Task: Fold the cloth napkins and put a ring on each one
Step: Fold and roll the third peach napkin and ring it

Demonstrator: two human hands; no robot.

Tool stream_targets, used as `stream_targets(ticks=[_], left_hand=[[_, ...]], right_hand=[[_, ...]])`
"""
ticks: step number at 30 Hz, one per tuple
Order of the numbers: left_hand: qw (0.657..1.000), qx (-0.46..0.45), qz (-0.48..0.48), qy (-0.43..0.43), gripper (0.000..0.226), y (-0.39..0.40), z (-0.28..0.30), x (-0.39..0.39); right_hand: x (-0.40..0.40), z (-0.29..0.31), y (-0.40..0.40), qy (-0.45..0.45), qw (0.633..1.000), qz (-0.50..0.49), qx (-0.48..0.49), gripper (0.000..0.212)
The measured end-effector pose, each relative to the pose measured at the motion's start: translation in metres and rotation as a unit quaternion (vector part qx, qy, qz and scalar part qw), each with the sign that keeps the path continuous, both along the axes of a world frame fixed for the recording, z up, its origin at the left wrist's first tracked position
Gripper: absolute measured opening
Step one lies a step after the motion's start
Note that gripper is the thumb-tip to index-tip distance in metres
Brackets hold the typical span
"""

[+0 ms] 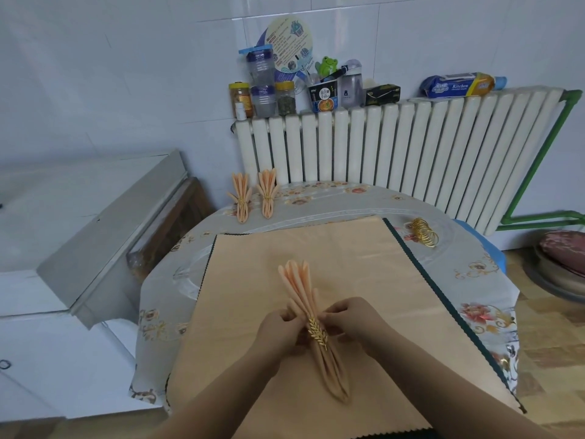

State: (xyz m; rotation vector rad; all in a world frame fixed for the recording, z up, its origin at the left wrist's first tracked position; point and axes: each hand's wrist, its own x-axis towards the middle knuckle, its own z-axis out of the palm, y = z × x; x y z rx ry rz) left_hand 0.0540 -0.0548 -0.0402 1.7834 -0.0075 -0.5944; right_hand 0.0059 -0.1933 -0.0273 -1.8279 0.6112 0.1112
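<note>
Fingers of your left hand [280,327] and right hand [351,318] are pinching the pleated napkin [300,289] beside the gold ring [317,331], so keep squeezing gently while fanning the pleats evenly.

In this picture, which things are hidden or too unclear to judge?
Head view only:
- Gold ring on the pleated napkin: only its leaf ornament shows; the band is hidden by folds and fingers.
- Left hand and right hand: fingertips are buried in the pleats, so the exact grip is unclear.
- Spare rings: too small and overlapping to count.
- Flat cloth: its near edge is cut off by the frame.
</note>
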Motion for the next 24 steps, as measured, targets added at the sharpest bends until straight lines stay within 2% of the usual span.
stream_targets(ticks=[3, 6, 8, 12, 17, 24], left_hand=[[0.999, -0.031, 0.030, 0.003, 0.015, -0.007, 0.005, 0.013], [0.996, -0.069, 0.062, 0.001, 0.017, -0.022, 0.015, 0.043], [0.993, -0.092, 0.078, -0.002, 0.017, -0.035, 0.023, 0.066], [0.987, -0.121, 0.106, 0.007, 0.018, -0.063, 0.033, 0.119], [0.983, -0.140, 0.120, 0.020, 0.017, -0.107, 0.031, 0.213], [0.983, -0.102, 0.151, 0.011, 0.022, -0.153, 0.013, 0.317]], right_hand=[[0.012, 0.001, -0.006, -0.019, 0.992, -0.060, 0.105, 0.009], [0.039, 0.007, -0.016, -0.043, 0.962, -0.132, 0.236, 0.005], [0.064, 0.011, -0.025, -0.059, 0.945, -0.168, 0.275, 0.007], [0.120, 0.014, -0.046, -0.083, 0.930, -0.202, 0.296, 0.010], [0.216, 0.014, -0.083, -0.093, 0.927, -0.219, 0.289, 0.011], [0.329, -0.002, -0.119, -0.098, 0.930, -0.242, 0.258, 0.012]])
